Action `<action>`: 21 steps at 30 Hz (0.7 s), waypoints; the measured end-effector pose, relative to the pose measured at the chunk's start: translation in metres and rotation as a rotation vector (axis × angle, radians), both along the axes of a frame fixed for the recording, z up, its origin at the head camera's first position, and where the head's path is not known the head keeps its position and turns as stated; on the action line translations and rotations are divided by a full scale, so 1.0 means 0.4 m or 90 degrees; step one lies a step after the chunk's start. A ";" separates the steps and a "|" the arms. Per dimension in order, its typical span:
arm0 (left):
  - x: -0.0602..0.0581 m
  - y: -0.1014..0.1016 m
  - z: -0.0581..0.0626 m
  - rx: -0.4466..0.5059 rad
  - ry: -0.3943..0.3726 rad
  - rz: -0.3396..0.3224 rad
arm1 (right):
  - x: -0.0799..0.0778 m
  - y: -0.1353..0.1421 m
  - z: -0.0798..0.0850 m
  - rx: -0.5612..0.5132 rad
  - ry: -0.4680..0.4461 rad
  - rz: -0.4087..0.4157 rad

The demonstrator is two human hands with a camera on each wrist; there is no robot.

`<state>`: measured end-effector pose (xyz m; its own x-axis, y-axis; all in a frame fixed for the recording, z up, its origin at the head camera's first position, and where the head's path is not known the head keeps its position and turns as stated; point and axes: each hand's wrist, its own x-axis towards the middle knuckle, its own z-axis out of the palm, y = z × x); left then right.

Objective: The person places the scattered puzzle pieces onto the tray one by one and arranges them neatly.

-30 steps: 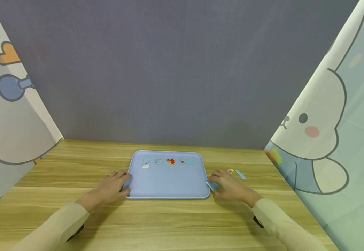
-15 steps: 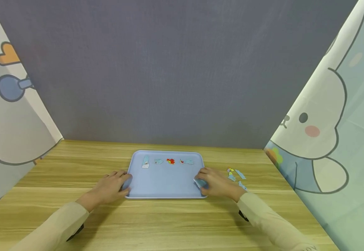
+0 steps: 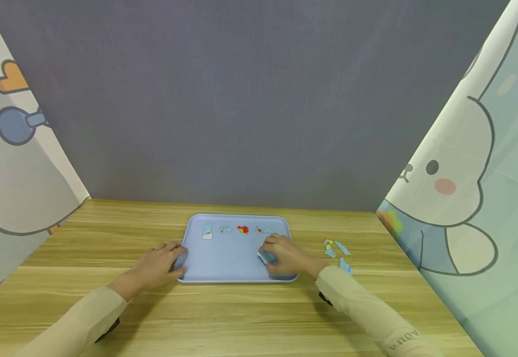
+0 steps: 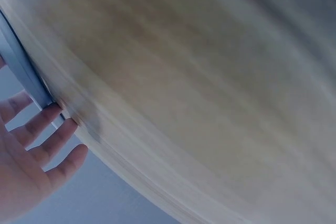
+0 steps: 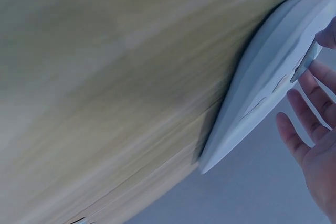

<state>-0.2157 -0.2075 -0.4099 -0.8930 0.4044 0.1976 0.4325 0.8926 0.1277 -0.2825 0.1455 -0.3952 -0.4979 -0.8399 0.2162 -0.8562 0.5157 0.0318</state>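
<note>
A pale blue tray (image 3: 223,260) lies on the wooden table. My left hand (image 3: 155,267) rests at its left rim, and in the left wrist view the fingers (image 4: 58,142) are fairly straight, some touching the edge. Over the tray's right half, my right hand (image 3: 285,257) pinches a flat light blue puzzle piece (image 3: 266,257) between thumb and fingers. The right wrist view shows this piece (image 5: 307,62) edge-on. Along the tray's far side lie a tall blue-and-white piece (image 3: 207,230), a small blue piece (image 3: 225,230), a red piece (image 3: 243,229) and a blue piece with red (image 3: 264,230), partly covered.
Several loose pieces lie on the table right of the tray, among them a yellow one (image 3: 327,242), a blue strip (image 3: 342,248) and a blue piece (image 3: 345,266). A grey panel (image 3: 232,109) stands behind the table, with cartoon-printed sheets (image 3: 446,148) at both sides.
My right hand has moved left, from the tray's right rim to over its inside, carrying the puzzle piece. Loose pieces it covered at the right now show. My left hand has stayed put.
</note>
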 end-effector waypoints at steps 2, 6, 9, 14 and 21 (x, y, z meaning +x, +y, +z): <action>-0.002 0.000 0.000 0.004 0.003 -0.001 | -0.001 -0.014 0.001 0.009 -0.007 -0.008; -0.004 0.000 -0.001 0.004 0.009 0.002 | -0.002 -0.043 0.002 0.017 -0.021 -0.011; -0.003 0.000 -0.001 0.004 0.011 0.003 | -0.004 -0.065 0.002 0.022 -0.023 -0.009; -0.002 0.001 0.001 0.006 0.012 0.004 | -0.007 -0.102 0.007 0.028 -0.032 -0.007; -0.001 0.002 0.005 0.003 0.010 0.002 | -0.013 -0.154 0.012 0.043 -0.034 0.002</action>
<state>-0.2160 -0.2067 -0.4078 -0.8910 0.4005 0.2137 0.4316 0.8934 0.1251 -0.2877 0.0840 -0.3902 -0.5052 -0.8528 0.1322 -0.8588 0.5119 0.0204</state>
